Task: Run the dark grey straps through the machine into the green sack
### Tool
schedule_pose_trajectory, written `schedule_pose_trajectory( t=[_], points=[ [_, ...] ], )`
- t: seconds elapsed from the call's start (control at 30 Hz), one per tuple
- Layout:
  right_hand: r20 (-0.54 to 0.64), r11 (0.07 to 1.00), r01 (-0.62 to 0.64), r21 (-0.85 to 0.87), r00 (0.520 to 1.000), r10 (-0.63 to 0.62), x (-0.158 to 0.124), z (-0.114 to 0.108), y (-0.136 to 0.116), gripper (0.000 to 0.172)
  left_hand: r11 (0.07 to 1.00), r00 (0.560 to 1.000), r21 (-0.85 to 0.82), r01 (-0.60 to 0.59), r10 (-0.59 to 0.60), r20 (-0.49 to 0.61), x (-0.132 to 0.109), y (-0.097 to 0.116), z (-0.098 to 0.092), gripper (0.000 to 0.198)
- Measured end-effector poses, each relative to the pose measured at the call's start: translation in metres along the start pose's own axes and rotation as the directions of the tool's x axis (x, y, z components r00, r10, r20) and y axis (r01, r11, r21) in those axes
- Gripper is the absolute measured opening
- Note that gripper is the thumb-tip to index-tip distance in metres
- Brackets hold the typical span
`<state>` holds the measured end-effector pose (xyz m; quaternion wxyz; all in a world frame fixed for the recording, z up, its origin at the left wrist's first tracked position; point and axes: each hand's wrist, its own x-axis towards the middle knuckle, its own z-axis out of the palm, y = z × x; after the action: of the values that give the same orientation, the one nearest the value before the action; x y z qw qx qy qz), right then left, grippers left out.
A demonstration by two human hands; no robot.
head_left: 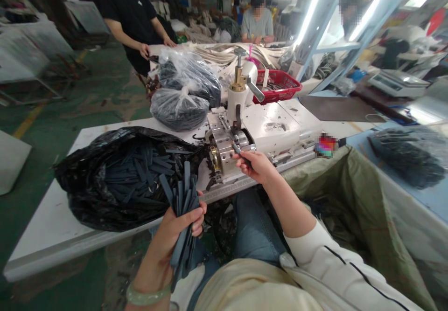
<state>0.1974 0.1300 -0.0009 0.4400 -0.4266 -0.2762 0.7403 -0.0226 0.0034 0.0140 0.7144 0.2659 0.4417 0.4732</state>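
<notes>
My left hand (175, 236) is closed around a bundle of dark blue-grey strips (182, 203), fanned upward in front of me. My right hand (255, 164) pinches one dark strip (241, 155) and holds it at the metal head of a white machine (266, 127) on the table. An open black plastic bag (115, 180) full of the same strips lies on the white table (45, 222) to the left of the machine.
Two tied clear bags of dark pieces (182, 92) and a red basket (280, 85) sit behind the machine. A large green sack (353, 199) stands open at my right. A person in black (133, 17) stands at the table's far end; others sit beyond.
</notes>
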Motion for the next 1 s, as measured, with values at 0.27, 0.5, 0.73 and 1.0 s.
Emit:
schedule_pose_trajectory(
  t=[0.27,0.5,0.73,1.0],
  points=[
    [-0.142,0.983,0.125,0.136,0.984,-0.106,0.004,-0.006,-0.005,0.024,1.000,1.000,0.015,0.005,-0.005,-0.007,0.004,-0.004,-0.002,0.043],
    [-0.237,0.933,0.213,0.290,0.961,-0.146,-0.029,-0.032,-0.007,0.012,0.999,0.998,0.009,0.038,-0.038,0.040,0.009,-0.007,-0.003,0.040],
    [-0.216,0.915,0.300,0.268,0.945,-0.246,-0.051,-0.043,0.003,0.016,0.997,0.994,0.028,0.074,-0.076,0.084,0.014,-0.012,0.008,0.043],
    [-0.654,0.691,0.009,-0.723,0.316,-0.687,-0.121,-0.189,0.023,0.041,0.992,0.993,0.098,0.082,-0.089,0.074,0.013,-0.009,0.006,0.046]
  ],
)
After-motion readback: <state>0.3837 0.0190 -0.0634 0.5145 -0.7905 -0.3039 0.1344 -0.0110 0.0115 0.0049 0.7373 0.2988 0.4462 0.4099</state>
